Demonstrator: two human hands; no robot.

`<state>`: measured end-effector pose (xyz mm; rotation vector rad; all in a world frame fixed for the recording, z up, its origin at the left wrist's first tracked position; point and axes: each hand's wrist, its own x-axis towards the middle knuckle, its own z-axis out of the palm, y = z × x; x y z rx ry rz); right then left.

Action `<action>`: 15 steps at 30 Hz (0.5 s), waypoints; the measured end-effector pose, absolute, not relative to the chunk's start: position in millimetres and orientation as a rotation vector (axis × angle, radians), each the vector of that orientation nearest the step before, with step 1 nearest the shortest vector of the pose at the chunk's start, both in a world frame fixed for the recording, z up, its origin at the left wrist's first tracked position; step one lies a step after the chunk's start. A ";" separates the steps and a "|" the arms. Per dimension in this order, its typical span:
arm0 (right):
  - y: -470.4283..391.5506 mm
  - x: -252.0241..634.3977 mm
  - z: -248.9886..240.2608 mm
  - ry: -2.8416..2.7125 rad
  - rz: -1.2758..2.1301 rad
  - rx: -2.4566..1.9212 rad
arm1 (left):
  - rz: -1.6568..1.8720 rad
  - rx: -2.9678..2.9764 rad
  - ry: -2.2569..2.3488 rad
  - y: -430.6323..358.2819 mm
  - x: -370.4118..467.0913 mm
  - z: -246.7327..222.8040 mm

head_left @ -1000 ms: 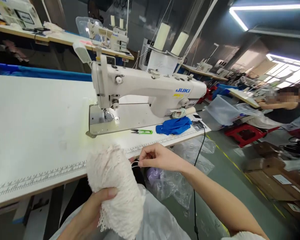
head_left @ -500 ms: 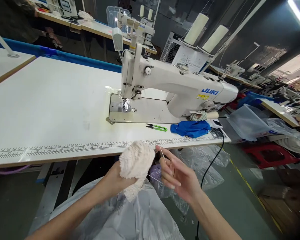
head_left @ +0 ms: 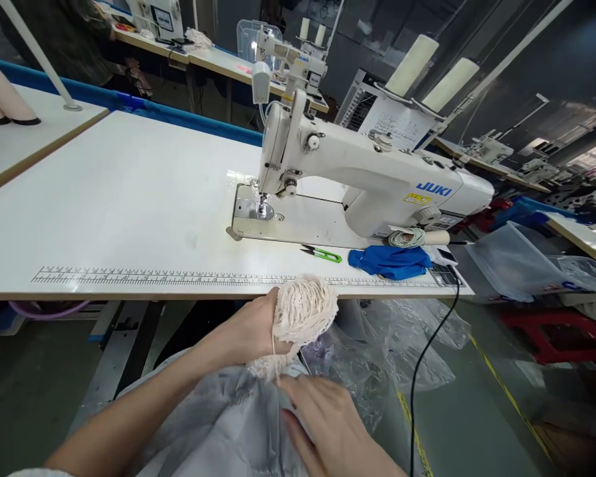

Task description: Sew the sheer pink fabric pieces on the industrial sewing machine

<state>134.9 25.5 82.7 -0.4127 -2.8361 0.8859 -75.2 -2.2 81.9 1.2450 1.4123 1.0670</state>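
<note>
My left hand (head_left: 253, 328) is closed around a bundle of cream lace trim (head_left: 305, 308), just in front of the table edge. The trim is folded in many layers, and a loose end of it hangs below the hand. A thin cream strand (head_left: 273, 338) runs over the bundle's left side and down to my right hand (head_left: 328, 414). That hand is low over the grey cloth (head_left: 218, 417) on my lap, its fingertips pinched on the strand. Part of its grip is hidden by the fingers.
A white sewing machine (head_left: 367, 169) stands on the white table (head_left: 129, 199). Green thread snips (head_left: 322, 254) and a blue cloth (head_left: 390, 262) lie in front of it. A black cable (head_left: 420, 371) hangs at the right, near clear plastic bags (head_left: 407, 344) and a red stool (head_left: 556, 331).
My right hand has moved down and towards my lap, drawing the strand down. My left hand has turned the bundle, so its layered side now shows. The view has shifted slightly left.
</note>
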 end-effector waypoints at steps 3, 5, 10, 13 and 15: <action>46.1 155.5 67.2 -2.588 1.140 -0.781 | 1.168 1.071 1.199 -15.1 -94.3 84.7; 59.2 164.9 64.4 -2.318 1.416 -0.912 | 1.139 0.854 1.186 -25.4 -103.0 85.6; 65.6 163.0 70.9 -1.459 1.824 -0.827 | 1.136 0.570 1.183 -35.5 -103.3 78.0; 61.9 152.8 71.9 -1.113 2.002 -0.943 | 1.183 0.484 1.167 -36.5 -93.9 66.5; 58.9 145.9 69.5 -0.960 2.069 -0.989 | 1.214 0.455 1.167 -41.1 -88.4 55.3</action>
